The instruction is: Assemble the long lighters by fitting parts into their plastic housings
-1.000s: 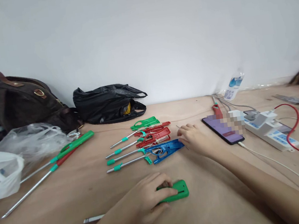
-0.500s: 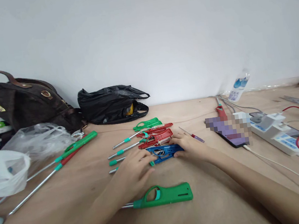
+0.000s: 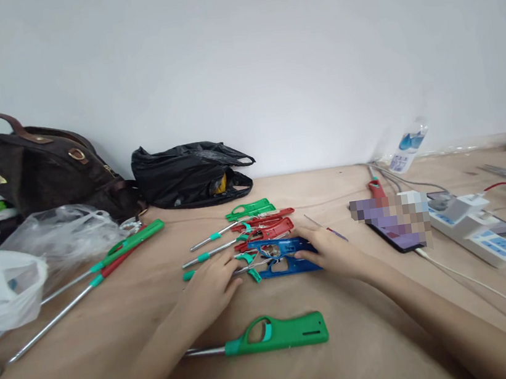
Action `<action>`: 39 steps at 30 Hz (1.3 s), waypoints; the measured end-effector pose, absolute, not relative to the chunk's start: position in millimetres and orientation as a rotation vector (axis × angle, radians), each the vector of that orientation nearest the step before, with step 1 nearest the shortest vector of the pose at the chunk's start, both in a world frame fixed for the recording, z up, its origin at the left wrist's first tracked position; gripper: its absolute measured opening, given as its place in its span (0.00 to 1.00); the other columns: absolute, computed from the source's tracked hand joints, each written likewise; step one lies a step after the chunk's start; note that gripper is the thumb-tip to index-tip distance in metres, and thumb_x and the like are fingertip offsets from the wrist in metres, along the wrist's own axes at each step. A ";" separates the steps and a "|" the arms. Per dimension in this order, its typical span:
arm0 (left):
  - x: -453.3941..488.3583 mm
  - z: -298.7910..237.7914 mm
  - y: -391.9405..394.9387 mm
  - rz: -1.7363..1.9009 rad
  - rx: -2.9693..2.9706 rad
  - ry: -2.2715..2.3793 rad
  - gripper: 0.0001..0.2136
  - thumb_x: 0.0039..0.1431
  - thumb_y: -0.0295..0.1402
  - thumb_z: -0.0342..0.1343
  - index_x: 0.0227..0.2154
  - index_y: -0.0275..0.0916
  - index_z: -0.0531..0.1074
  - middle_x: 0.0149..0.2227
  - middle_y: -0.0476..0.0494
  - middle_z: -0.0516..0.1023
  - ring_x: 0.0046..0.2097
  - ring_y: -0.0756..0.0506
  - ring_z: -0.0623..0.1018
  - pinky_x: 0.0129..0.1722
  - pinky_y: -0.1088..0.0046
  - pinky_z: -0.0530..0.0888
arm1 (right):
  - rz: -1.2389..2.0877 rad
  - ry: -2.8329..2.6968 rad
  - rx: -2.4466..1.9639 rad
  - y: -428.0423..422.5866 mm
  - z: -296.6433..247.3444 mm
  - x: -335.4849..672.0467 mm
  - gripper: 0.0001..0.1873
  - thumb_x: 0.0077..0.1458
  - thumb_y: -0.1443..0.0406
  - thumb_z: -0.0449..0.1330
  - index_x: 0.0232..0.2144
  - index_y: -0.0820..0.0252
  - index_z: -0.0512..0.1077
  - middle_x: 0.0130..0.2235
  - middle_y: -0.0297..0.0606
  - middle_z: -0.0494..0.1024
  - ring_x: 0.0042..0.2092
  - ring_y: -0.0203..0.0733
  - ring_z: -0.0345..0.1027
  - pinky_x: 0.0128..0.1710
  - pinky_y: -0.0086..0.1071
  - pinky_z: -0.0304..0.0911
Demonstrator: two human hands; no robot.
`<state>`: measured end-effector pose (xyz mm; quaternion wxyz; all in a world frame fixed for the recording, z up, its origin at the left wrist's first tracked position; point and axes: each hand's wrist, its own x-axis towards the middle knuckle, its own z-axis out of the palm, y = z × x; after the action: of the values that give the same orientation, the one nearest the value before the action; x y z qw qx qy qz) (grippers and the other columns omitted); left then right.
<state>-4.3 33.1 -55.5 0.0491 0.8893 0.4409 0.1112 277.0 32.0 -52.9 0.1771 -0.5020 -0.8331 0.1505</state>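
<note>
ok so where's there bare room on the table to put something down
Bare tabletop shows between the left forearm and leftmost red lighter, behind the screwdriver between black plastic bag and phone, and between the nearest green lighter and right forearm. It's crowded around the blue casing at the right hand, and at the power strip.

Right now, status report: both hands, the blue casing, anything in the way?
Right hand holding blue casing by one end. Left hand beside its other end, grip unclear. Red casing crowding close behind.

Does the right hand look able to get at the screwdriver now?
Probably yes: the screwdriver lies beside the right hand, nothing visible between, though that hand holds the blue lighter casing.
</note>
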 end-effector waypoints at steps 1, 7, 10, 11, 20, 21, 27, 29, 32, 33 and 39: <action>-6.0 -57.7 34.0 0.358 2.726 1.326 0.12 0.58 0.24 0.53 0.43 0.41 0.74 0.51 0.41 0.75 0.55 0.38 0.73 0.53 0.56 0.72 | 0.443 -2.346 -1.412 30.2 -50.4 277.1 0.16 0.58 0.67 0.58 0.50 0.60 0.69 0.49 0.46 0.75 0.49 0.48 0.70 0.47 0.42 0.64; -8.7 -63.5 37.9 0.435 2.766 1.282 0.11 0.58 0.24 0.52 0.40 0.41 0.75 0.50 0.42 0.75 0.53 0.40 0.74 0.51 0.60 0.73 | 0.605 -2.430 -1.283 13.4 -33.0 274.8 0.17 0.52 0.68 0.63 0.45 0.58 0.71 0.46 0.40 0.77 0.47 0.45 0.71 0.45 0.38 0.64; -9.2 -65.3 38.9 0.424 2.761 1.294 0.10 0.58 0.24 0.51 0.39 0.41 0.75 0.47 0.43 0.76 0.52 0.41 0.75 0.50 0.62 0.74 | 0.693 -2.485 -1.217 8.8 -29.4 272.4 0.14 0.50 0.67 0.65 0.41 0.58 0.72 0.41 0.36 0.78 0.43 0.43 0.71 0.42 0.34 0.63; -9.7 -66.5 39.3 0.424 2.763 1.293 0.10 0.58 0.24 0.51 0.38 0.40 0.75 0.47 0.42 0.76 0.52 0.40 0.75 0.50 0.61 0.74 | 0.723 -2.495 -1.213 8.3 -29.9 271.7 0.14 0.50 0.68 0.65 0.41 0.58 0.72 0.41 0.35 0.78 0.42 0.42 0.71 0.40 0.33 0.63; -11.4 -68.4 40.8 0.441 2.759 1.315 0.09 0.61 0.25 0.48 0.34 0.39 0.74 0.42 0.43 0.77 0.45 0.42 0.77 0.45 0.64 0.75 | 0.636 -2.562 -1.281 7.8 -47.2 267.6 0.17 0.50 0.66 0.65 0.44 0.58 0.71 0.48 0.40 0.74 0.49 0.46 0.68 0.46 0.39 0.62; -10.8 -66.5 40.0 0.424 2.762 1.330 0.09 0.61 0.25 0.48 0.35 0.39 0.74 0.42 0.42 0.77 0.45 0.42 0.77 0.44 0.64 0.75 | 0.609 -2.574 -1.272 7.4 -48.3 266.9 0.17 0.50 0.66 0.66 0.44 0.58 0.70 0.49 0.41 0.73 0.50 0.47 0.67 0.47 0.39 0.62; -8.5 -62.2 38.2 0.447 2.758 1.322 0.09 0.62 0.24 0.47 0.37 0.38 0.72 0.40 0.43 0.76 0.42 0.43 0.77 0.40 0.67 0.74 | 0.546 -2.517 -1.294 13.5 -52.1 267.6 0.06 0.56 0.66 0.61 0.38 0.59 0.70 0.42 0.39 0.75 0.43 0.42 0.69 0.41 0.33 0.61; -9.6 -64.0 39.5 0.511 2.758 1.281 0.10 0.62 0.24 0.45 0.36 0.38 0.72 0.40 0.42 0.75 0.42 0.43 0.77 0.40 0.67 0.74 | 0.468 -2.460 -1.392 17.9 -53.0 270.2 0.03 0.57 0.70 0.56 0.34 0.59 0.70 0.37 0.38 0.76 0.37 0.40 0.68 0.36 0.31 0.59; -11.9 -67.0 41.9 0.615 2.762 1.204 0.11 0.63 0.25 0.43 0.36 0.38 0.71 0.41 0.41 0.75 0.42 0.42 0.77 0.41 0.66 0.74 | 0.299 -2.385 -1.547 22.4 -54.3 273.9 0.04 0.54 0.73 0.56 0.32 0.61 0.69 0.34 0.39 0.75 0.35 0.40 0.67 0.34 0.31 0.56; -12.6 -67.8 42.6 0.645 2.765 1.184 0.11 0.64 0.26 0.43 0.36 0.38 0.71 0.41 0.41 0.75 0.42 0.42 0.77 0.40 0.65 0.74 | 0.262 -2.377 -1.570 23.2 -54.8 274.6 0.05 0.53 0.73 0.57 0.33 0.61 0.69 0.35 0.39 0.75 0.36 0.41 0.67 0.34 0.32 0.56; -14.8 -72.6 46.2 0.807 2.781 1.160 0.11 0.67 0.29 0.42 0.39 0.38 0.71 0.44 0.40 0.74 0.45 0.41 0.75 0.42 0.64 0.73 | 0.203 -2.390 -1.540 25.7 -62.2 273.9 0.07 0.51 0.71 0.61 0.34 0.61 0.69 0.35 0.39 0.75 0.36 0.43 0.68 0.34 0.33 0.57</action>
<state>-14.8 46.2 -72.6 0.0110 0.8915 0.3717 0.2588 273.9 25.7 -62.2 0.1453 -0.5345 -0.8296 0.0704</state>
